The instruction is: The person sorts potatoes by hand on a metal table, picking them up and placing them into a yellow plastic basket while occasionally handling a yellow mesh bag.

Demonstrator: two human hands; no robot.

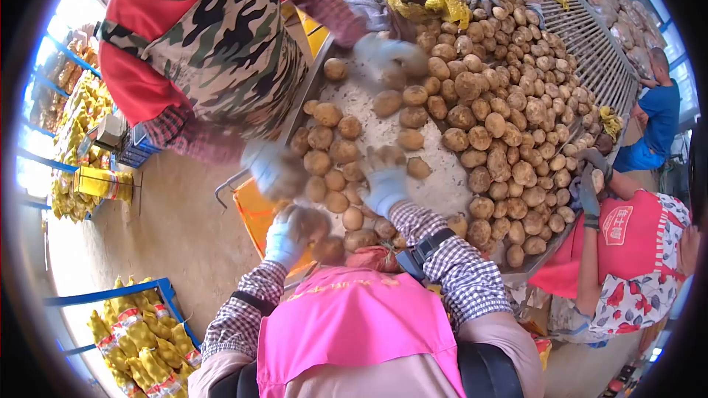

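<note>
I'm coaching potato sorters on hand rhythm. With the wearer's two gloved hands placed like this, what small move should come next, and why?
Probably close the right hand on a potato beside its spread fingers. That hand looks empty over the sorting table, while the left hand already seems to cup a potato near the table's edge, though blur hides the grip.

I see sorting table (442,184) | pale metal top, slatted rollers far end | potatoes (509,114) piled loose across it, thinner near me | yellow mesh bags (442,4) at far edge w/ spuds
</note>
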